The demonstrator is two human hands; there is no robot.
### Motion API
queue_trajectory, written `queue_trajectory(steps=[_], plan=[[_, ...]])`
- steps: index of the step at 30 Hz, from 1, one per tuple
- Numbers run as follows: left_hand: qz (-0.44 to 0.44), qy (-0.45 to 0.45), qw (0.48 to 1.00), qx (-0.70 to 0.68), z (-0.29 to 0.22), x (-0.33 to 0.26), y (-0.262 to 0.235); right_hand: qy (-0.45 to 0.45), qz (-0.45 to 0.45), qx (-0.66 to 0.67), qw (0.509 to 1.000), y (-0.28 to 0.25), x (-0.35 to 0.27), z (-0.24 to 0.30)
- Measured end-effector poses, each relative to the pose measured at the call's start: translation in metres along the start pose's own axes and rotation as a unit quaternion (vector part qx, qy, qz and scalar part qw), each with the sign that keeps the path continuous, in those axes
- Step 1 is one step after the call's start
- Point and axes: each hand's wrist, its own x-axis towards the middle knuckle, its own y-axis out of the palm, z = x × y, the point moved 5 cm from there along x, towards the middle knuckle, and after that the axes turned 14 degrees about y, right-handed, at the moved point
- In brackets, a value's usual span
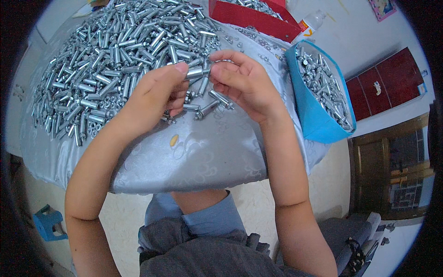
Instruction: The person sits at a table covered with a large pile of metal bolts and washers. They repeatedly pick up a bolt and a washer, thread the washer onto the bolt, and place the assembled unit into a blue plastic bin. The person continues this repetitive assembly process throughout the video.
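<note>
Between my two hands, over the near edge of the pile, is a silver expansion bolt (197, 72) lying roughly level. My left hand (154, 94) is closed on its left part, thumb on top and fingers curled below. The fingers of my right hand (244, 83) pinch at its right end; whatever small part they grip there is hard to make out. Just below lie a few more loose bolts (206, 110). A big heap of metal expansion bolts (134, 46) with nuts and washers spreads across the left and far side of the table.
A blue fabric bin (323, 125) full of bolts stands at the right table edge. Farther back are a red box (258, 23) holding metal parts and a white bottle (311, 24). A small yellow piece (174, 140) lies on the shiny tablecloth (203, 161). A blue stool (48, 222) stands lower left.
</note>
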Motion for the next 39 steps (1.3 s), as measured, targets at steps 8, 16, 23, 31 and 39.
queue_trajectory(steps=[8,16,23,31,39], plan=[[0.006,-0.017,0.998,-0.058,-0.002,0.002,-0.001,-0.120,-0.038,-0.124,0.984,0.008,-0.005,0.006],[-0.057,-0.068,0.993,-0.084,0.012,0.001,-0.006,-0.282,-0.101,-0.263,0.917,0.012,-0.003,0.003],[-0.088,-0.084,0.992,0.033,0.008,0.000,-0.008,-0.307,-0.124,-0.340,0.880,0.020,-0.011,0.010],[-0.054,-0.122,0.990,-0.048,0.012,0.001,-0.007,-0.359,-0.113,-0.350,0.858,0.024,-0.013,0.012],[-0.059,-0.149,0.984,-0.072,0.001,-0.001,0.002,-0.273,-0.078,-0.304,0.909,0.022,-0.009,0.007]])
